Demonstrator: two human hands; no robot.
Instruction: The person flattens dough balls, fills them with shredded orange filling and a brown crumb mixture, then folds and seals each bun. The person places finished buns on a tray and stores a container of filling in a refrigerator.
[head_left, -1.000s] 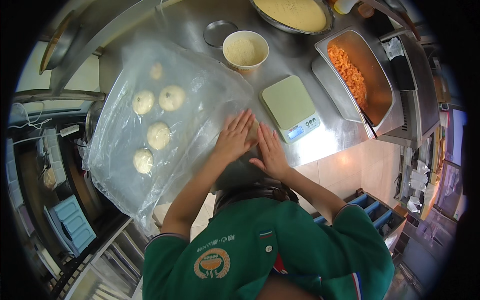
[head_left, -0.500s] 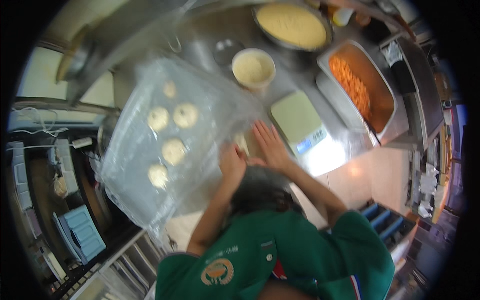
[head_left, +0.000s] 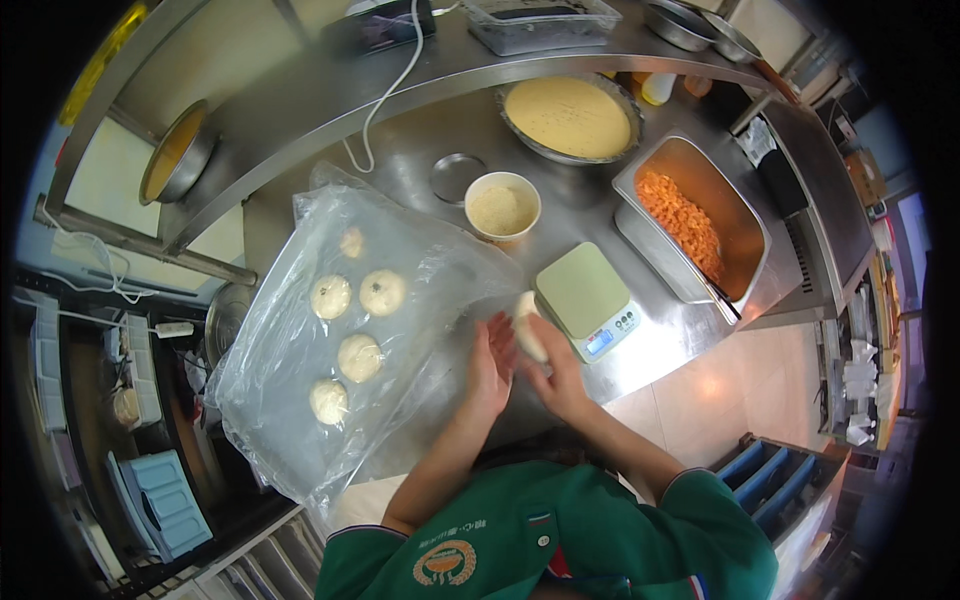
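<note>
A pale, elongated piece of dough (head_left: 527,328) is in my right hand (head_left: 558,378), its fingers and thumb around it just in front of the scale. Close beside it, my left hand (head_left: 490,368) holds nothing, its fingers stretched out and a little blurred. To the left, a clear plastic sheet (head_left: 270,370) lies on the counter. Several round dough balls (head_left: 360,357) show through it, with a smaller piece of dough (head_left: 351,242) at the far end. The light green kitchen scale (head_left: 583,290) stands just beyond my right hand.
A tub of pale crumbs (head_left: 503,207) stands near a round metal lid (head_left: 458,178). Farther back sits a bowl of yellow batter (head_left: 568,118). At right is a deep steel pan of chopped orange food (head_left: 690,222). A steel shelf (head_left: 290,130) overhangs the counter's back.
The dough was low between both hands; now my right hand grips it. My left hand has come away with fingers extended. The view has tilted up, bringing more of the shelf into sight.
</note>
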